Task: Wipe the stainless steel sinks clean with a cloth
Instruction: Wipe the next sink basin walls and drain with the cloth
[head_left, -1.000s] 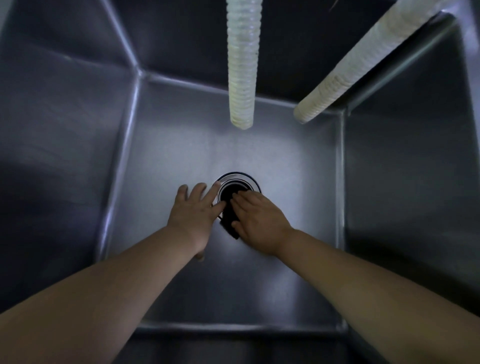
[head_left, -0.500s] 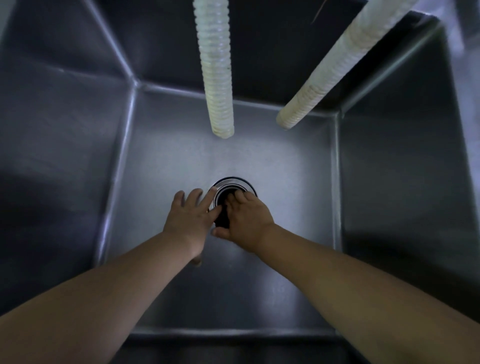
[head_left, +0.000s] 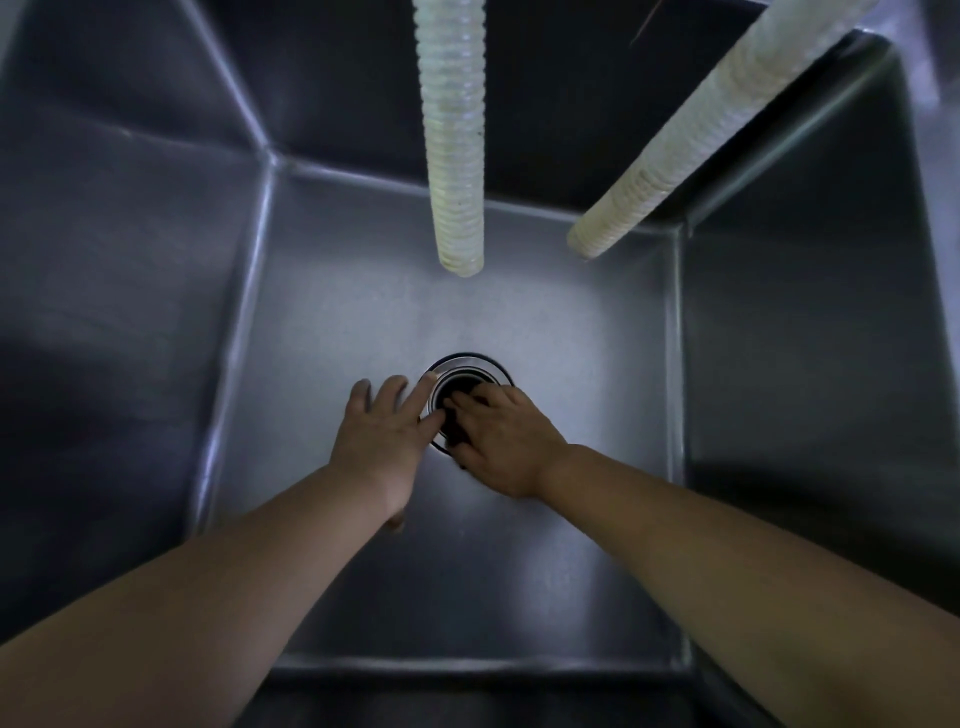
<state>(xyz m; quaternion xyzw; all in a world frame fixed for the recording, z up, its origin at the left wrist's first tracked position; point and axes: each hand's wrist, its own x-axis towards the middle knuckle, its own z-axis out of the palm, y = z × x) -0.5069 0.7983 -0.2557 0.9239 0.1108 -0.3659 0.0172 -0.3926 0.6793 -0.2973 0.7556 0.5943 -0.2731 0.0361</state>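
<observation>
I look down into a deep stainless steel sink (head_left: 363, 322). Its round drain (head_left: 467, 371) sits in the middle of the floor. My right hand (head_left: 506, 447) presses a dark cloth (head_left: 456, 431) onto the near side of the drain; most of the cloth is hidden under the hand. My left hand (head_left: 379, 436) lies flat on the sink floor just left of the drain, fingers spread, one fingertip at the drain's rim. The two hands touch at the cloth.
Two pale ribbed hoses hang into the sink from above: one (head_left: 457, 156) straight over the drain, another (head_left: 675, 156) slanting in from the back right corner. Steel walls (head_left: 104, 312) close in on all sides.
My right hand with the cloth has shifted slightly up onto the drain. The camera has swayed, so the hoses appear shifted. My left hand stays flat in place.
</observation>
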